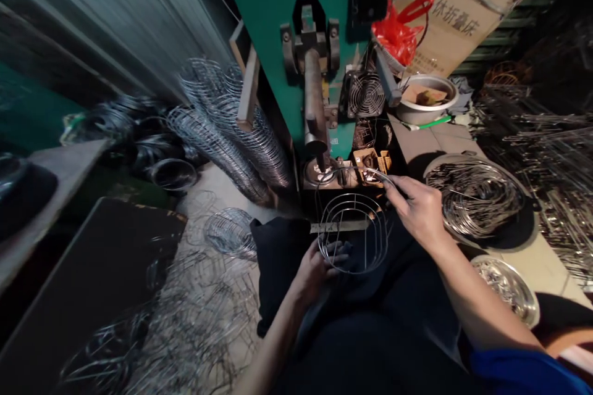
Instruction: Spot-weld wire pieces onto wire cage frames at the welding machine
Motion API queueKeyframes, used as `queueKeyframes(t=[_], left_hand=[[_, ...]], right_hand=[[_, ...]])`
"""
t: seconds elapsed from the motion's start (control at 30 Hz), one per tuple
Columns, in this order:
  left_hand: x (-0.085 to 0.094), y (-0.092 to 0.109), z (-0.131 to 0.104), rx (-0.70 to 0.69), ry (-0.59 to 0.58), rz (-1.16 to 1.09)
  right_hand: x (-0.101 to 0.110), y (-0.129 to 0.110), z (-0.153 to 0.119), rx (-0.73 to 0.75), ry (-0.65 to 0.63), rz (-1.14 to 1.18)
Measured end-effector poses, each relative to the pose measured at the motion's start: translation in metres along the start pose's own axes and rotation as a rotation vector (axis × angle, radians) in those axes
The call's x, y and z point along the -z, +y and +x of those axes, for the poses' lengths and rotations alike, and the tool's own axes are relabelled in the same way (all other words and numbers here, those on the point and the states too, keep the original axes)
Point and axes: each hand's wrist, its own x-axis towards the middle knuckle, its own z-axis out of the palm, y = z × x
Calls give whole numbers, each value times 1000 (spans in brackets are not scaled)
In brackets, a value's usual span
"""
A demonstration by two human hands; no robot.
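My left hand (319, 265) is closed on the lower left side of a round wire frame (354, 273), which hangs over my lap. Curved and straight wires cross inside its ring. My right hand (419, 207) pinches a thin curved wire (377, 174) that reaches left toward the machine's lower plate. Above that plate the thick metal arm (315, 102) of a green machine (264, 6) points down, its tip close to the wire's far end. Whether the wire touches the tip or the frame I cannot tell.
Stacked wire rings (227, 123) lean left of the machine. Loose wires (199, 315) cover the floor at lower left. On the right are a round tray of bent wires (482, 197), a metal bowl of small parts (528, 305), a white basin (426, 112) and a red bag (398, 37).
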Motion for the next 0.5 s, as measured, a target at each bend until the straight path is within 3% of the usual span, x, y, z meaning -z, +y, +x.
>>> queueKeyframes(t=[0.1,0.17,0.27,0.37,0.43,0.5], left_hand=[[-16,-14,0,-45,21,-61],[-20,-13,7,-134,74,-38],[-14,-9,18,-247,134,64],[-4,-9,22,-293,156,152],[-2,-9,22,-298,151,163],[-2,-8,21,-289,152,147]], right_hand=[[11,24,-20,-43,-25,21],[31,66,-51,-167,-53,-48],[73,158,-127,-628,19,-393],[107,239,-217,-991,-219,-582],[115,268,-263,-1103,-256,-576],[111,279,-289,-1053,-228,-523]])
